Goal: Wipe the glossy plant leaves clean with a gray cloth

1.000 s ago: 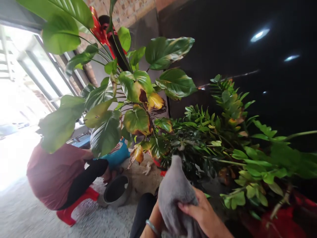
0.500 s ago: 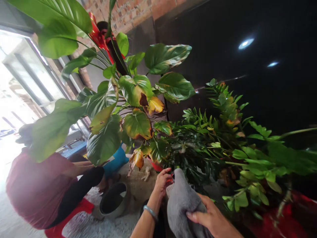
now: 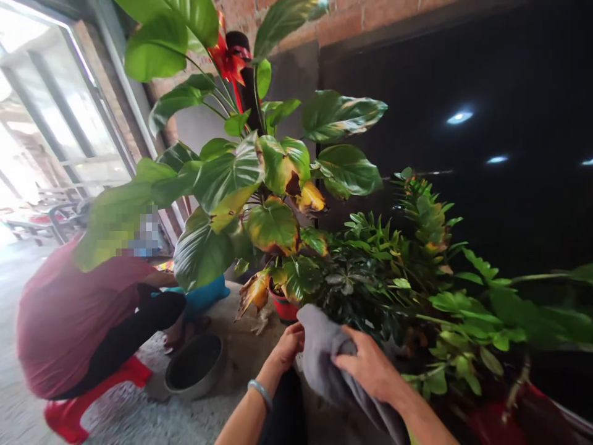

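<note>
Cloth slumped left, left hand out from behind it, view swung.
Cloth [image 3: 319,355]: stood up as a smooth cone, now tip leans left, body creased and trailing back under right forearm. Left hand [image 3: 286,347]: mostly hidden behind cloth 1 s ago, fingers raised by the tip at 0.5 s, now lower, at cloth's left edge. Right hand [image 3: 370,364]: higher in frame, grip nearer the tip. Camera turned left since 0.5 s: big plant [image 3: 273,225] sits further right, red pot [image 3: 283,307] under it shows more, third light reflection [image 3: 587,162] in at right edge.
</note>
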`<state>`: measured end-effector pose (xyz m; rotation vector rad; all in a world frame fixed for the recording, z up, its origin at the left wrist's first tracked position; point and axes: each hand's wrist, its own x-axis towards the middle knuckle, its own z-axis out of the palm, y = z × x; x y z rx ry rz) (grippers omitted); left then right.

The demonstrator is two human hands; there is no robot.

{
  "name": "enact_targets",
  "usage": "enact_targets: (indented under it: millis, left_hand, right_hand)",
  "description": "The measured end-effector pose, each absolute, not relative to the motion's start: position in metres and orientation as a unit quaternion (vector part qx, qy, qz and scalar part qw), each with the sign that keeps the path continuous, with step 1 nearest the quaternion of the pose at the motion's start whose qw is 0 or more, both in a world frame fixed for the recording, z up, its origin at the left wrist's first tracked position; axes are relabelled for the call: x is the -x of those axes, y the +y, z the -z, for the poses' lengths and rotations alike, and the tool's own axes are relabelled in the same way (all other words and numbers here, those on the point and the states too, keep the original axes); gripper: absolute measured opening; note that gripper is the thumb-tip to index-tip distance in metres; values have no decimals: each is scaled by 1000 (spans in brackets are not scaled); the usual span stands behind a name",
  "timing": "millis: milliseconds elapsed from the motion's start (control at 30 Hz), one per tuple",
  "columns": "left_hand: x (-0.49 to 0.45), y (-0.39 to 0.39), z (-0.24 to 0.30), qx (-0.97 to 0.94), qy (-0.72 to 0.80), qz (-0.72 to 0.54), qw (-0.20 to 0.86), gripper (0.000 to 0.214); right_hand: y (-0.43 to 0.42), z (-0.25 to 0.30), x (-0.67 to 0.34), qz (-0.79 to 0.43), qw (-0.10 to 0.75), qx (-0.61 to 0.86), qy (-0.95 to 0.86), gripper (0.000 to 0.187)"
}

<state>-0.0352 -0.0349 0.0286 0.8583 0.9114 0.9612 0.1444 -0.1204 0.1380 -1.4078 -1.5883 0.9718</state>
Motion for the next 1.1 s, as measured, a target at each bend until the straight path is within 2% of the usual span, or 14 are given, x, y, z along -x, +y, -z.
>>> enact_targets:
  millis: [133,233,400,467,533,600,667,733,800,867,933,1000,1100]
  left_hand:
    - [38,-41,-16,-338,411,-448,718,42]
    - [35,-41,-11,-306,411,-465,722,50]
    - [29,-44,-14,-323,386,-465,728,34]
    - [29,-45,-14,-334,382,-461,728,26]
    - [32,-44,-12,-331,380,-456,733,31]
    - [36,-42,-7,-331,375,-448,741,43]
    - [39,-38,-2,-340,374,-437,744,51]
    - [42,-35,2,-351,377,-426,744,54]
    - [43,-33,5,-358,380,-413,746,57]
    - [43,-33,5,-366,379,-406,747,57]
    - [43,-34,4,-377,369,-402,748,52]
    - [43,-37,3,-388,354,-413,744,45]
    - [44,-38,4,-399,344,-423,737,40]
  right_hand:
    - [-91,-162,-158,-283,392,607,-631,32]
    - [-74,-156,-155,-230,321,676,-622,38]
    - [-108,-125,-141,-301,232,654,-654,36]
    - [-122,-129,-148,-351,263,611,-659,38]
    - [-125,-145,-161,-376,334,578,-643,36]
    - [-114,-164,-173,-345,397,576,-626,36]
    - [-96,-177,-176,-265,415,615,-617,38]
    - [-80,-176,-168,-174,371,672,-617,43]
    - [-73,-161,-153,-128,280,707,-636,44]
    - [-79,-144,-140,-142,193,702,-671,42]
    - [-94,-134,-137,-207,163,671,-694,42]
    - [-110,-140,-146,-290,212,633,-686,42]
    - [-119,-173,-168,-339,351,598,-636,38]
